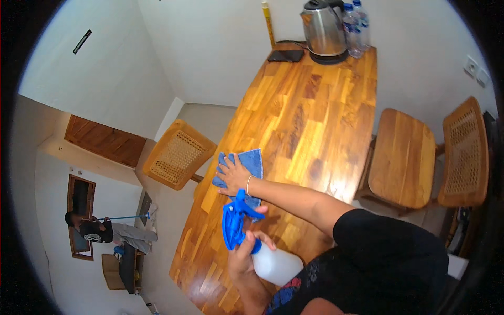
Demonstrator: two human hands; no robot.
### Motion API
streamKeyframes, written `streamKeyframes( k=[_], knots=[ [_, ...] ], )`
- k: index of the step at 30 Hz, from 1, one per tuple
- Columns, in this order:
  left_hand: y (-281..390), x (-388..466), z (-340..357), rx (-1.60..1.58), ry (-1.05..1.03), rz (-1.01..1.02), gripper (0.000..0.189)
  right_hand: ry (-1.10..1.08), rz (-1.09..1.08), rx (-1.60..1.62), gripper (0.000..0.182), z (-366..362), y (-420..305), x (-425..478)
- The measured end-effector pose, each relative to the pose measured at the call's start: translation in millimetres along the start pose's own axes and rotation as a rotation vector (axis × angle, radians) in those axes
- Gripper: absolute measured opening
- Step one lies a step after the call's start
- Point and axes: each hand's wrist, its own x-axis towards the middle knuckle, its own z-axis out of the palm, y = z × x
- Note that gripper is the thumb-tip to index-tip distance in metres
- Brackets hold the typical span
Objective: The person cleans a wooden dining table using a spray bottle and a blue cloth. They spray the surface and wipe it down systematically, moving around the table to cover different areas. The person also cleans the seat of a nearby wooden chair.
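My left hand (246, 258) is wrapped around the neck of a white plastic spray bottle (277, 264). Its blue trigger head (235, 224) points up and to the left, and one finger is near the trigger lever. My right hand (235, 175), with a thin pale band at the wrist, presses palm down with spread fingers on a blue cleaning cloth (255, 159). The cloth lies near the left edge of a varnished wooden table (299, 130), wrinkled around the fingertips. Part of it is hidden under the hand and behind the trigger head.
An electric kettle (325, 33), plastic water bottles (353, 33) and a black phone (286, 56) stand or lie at the table's far end. Cane-backed chairs flank it: one left (179, 153), one right (401, 157). Further left, a person (104, 230) holds a long-handled mop.
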Motion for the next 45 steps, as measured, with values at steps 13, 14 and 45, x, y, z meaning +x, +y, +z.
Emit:
streamKeyframes(
  k=[13, 14, 45],
  knots=[
    [-15, -25, 1, -0.079, -0.389, -0.068, 0.068, 0.239, 0.027, 0.142, 0.048, -53, -47, -236],
    [-10, -26, 8, -0.095, -0.38, -0.033, 0.069, 0.216, 0.061, 0.136, 0.047, -60, -48, -248],
    [-29, 40, 34, -0.22, -0.165, -0.138, 0.072, 0.193, 0.706, -0.202, 0.06, -97, 300, -51]
  ],
)
